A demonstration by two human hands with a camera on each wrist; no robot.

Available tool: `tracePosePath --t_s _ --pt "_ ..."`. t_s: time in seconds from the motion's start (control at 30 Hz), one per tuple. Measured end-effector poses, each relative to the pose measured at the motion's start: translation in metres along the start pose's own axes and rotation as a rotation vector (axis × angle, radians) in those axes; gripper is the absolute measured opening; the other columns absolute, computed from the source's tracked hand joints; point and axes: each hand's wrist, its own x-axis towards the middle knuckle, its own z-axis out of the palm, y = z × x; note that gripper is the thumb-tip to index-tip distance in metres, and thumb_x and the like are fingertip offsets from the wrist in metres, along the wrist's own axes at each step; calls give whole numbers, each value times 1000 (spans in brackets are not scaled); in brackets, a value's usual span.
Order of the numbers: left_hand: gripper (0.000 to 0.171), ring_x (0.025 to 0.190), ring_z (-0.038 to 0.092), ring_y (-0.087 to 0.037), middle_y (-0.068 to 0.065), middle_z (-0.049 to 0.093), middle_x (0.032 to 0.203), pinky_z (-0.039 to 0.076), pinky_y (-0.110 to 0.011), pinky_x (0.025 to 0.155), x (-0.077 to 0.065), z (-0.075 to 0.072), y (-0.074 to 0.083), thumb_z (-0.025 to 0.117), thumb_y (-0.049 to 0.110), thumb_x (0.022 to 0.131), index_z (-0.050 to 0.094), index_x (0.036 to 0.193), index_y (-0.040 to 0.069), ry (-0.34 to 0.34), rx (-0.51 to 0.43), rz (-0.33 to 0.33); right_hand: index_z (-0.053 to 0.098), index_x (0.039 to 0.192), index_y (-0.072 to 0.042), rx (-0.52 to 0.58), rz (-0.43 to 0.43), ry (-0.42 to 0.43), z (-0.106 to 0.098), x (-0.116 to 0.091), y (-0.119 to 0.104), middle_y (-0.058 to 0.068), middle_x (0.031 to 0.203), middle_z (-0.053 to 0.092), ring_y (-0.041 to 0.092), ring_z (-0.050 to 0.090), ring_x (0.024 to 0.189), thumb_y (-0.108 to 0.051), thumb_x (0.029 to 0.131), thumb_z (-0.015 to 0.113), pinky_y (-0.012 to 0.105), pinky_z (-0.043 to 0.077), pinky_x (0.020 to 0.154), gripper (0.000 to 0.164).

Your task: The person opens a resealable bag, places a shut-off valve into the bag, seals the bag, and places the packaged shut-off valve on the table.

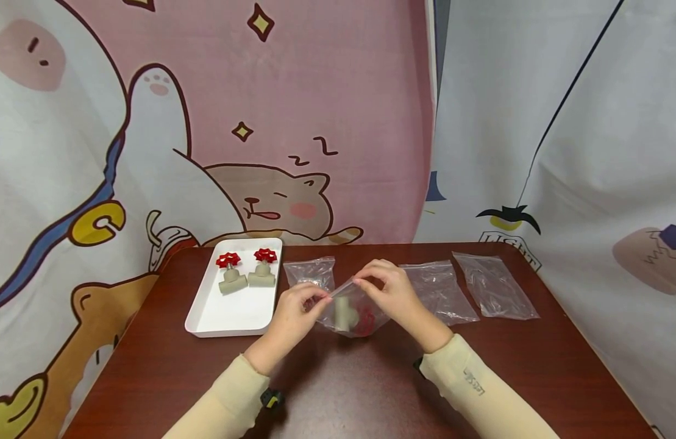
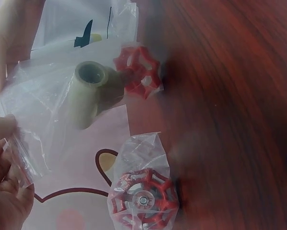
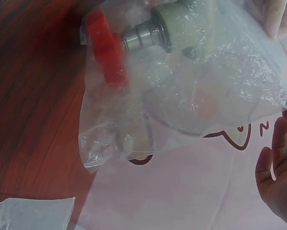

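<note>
In the head view, my left hand (image 1: 294,312) and right hand (image 1: 395,294) pinch opposite ends of the top edge of a clear zip bag (image 1: 355,299). Inside it lies a beige valve (image 2: 94,93) with a red handwheel (image 2: 138,72), seen through the plastic. The right wrist view shows the valve's metal stem (image 3: 142,36) too. Several of the right hand's other fingers (image 3: 279,148) spread away from the bag's edge. Beyond the left hand is another clear bag (image 1: 313,268). A bagged red handwheel (image 2: 143,199) appears at the bottom of the left wrist view.
A white tray (image 1: 233,314) at the left bears two beige valves (image 1: 232,280) with red handwheels. Two flat clear bags lie to the right, one nearer the hands (image 1: 439,292) and one farther out (image 1: 499,286). The brown table (image 1: 338,390) meets a printed cloth backdrop (image 1: 338,79).
</note>
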Motion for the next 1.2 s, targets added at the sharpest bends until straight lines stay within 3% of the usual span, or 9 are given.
tracePosePath --t_s 0.43,1.2 --pt "5 66 53 -5 5 66 82 46 -19 57 -4 0 -7 75 15 81 74 85 13 2 -16 -50 73 80 -12 34 -16 50 -2 0 7 -3 78 68 16 62 77 -7 76 77 26 47 72 8" --pt "6 66 52 -4 5 66 80 49 -22 57 -8 -1 -12 76 13 80 74 85 12 10 -38 -29 74 82 -13 28 13 6 -3 -1 9 -4 80 68 11 60 80 -10 78 76 22 46 72 6"
